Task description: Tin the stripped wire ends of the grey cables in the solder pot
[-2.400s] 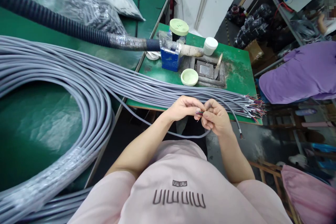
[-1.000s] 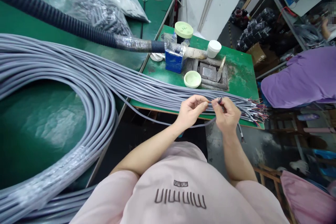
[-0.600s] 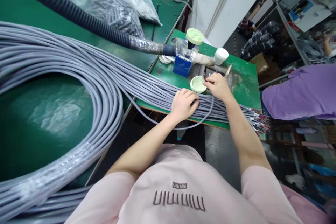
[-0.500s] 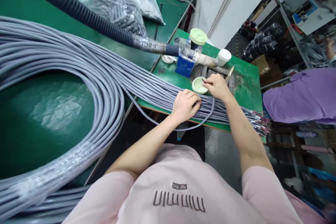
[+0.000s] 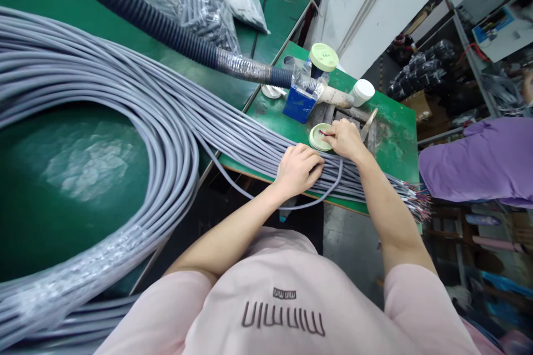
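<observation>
My right hand point(image 5: 346, 137) pinches the end of a grey cable point(image 5: 340, 175), whose thin coloured wires point over a pale green shallow lid point(image 5: 315, 143). From that hand the cable loops down past the table edge and back left. My left hand point(image 5: 298, 169) rests with curled fingers on the bundle of grey cables point(image 5: 250, 141); whether it grips any of them is hidden. At the right, the bundle ends in many stripped coloured wires point(image 5: 418, 199).
A blue box point(image 5: 298, 104) under a ribbed hose point(image 5: 183, 44), a green-lidded jar point(image 5: 323, 57) and a white tub point(image 5: 363, 91) stand behind my hands. A big cable coil point(image 5: 166, 138) covers the left. A person in purple point(image 5: 478, 161) is at the right.
The view has shifted slightly. The wire tips in my right hand now sit lower over the pale lid. My left hand stays on the bundle.
</observation>
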`<action>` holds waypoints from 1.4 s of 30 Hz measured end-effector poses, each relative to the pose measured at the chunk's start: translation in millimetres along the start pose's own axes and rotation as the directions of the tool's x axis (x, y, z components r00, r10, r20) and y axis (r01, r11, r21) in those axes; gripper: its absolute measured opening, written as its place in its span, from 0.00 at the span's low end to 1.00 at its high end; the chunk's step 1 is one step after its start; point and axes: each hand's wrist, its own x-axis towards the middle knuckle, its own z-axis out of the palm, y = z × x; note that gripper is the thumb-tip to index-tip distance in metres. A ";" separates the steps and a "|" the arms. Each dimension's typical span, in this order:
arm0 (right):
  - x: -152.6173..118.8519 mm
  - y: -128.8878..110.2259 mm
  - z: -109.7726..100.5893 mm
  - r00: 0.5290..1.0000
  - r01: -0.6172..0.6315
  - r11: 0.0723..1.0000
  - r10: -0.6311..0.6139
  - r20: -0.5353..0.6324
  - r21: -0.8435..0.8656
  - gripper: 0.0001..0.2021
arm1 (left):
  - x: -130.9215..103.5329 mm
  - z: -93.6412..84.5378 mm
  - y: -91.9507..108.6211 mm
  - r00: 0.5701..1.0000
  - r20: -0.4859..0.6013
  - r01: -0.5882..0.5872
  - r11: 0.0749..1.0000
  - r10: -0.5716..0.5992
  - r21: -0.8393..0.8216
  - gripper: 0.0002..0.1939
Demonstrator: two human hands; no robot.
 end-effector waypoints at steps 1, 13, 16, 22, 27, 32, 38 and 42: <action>-1.1 2.8 -1.6 1.000 0.004 1.000 -0.003 -0.017 0.017 0.11 | -0.1 -0.2 0.0 1.000 0.000 0.001 1.000 -0.001 -0.002 0.08; -15.6 101.2 7.1 0.890 -0.396 0.889 0.433 -0.141 0.228 0.13 | -0.4 -0.8 0.5 1.000 -0.011 0.004 1.000 -0.005 -0.016 0.07; -12.0 107.3 21.2 0.876 -0.439 0.874 0.468 -0.119 0.210 0.13 | -0.5 -0.7 0.7 1.000 -0.013 0.003 1.000 -0.003 -0.023 0.07; -7.0 106.1 31.7 0.862 -0.484 0.859 0.501 -0.078 0.165 0.11 | -0.5 -1.1 0.9 1.000 -0.010 0.007 1.000 -0.007 -0.030 0.07; -4.7 105.6 35.2 0.860 -0.494 0.860 0.505 -0.071 0.127 0.11 | -0.7 -1.6 0.9 1.000 -0.005 0.003 1.000 -0.003 -0.024 0.07; -2.5 106.0 37.2 0.868 -0.483 0.869 0.492 -0.071 0.106 0.11 | -0.3 -1.4 0.6 1.000 0.003 -0.001 1.000 0.001 -0.019 0.08; 0.2 105.2 39.4 0.866 -0.489 0.867 0.495 -0.067 0.094 0.09 | -0.7 -0.7 -0.5 1.000 -0.006 -0.009 1.000 0.009 0.001 0.08; -4.6 102.7 30.2 0.856 -0.463 0.862 0.495 -0.147 0.206 0.12 | -1.2 -0.7 -0.1 1.000 0.007 -0.006 1.000 0.006 0.028 0.08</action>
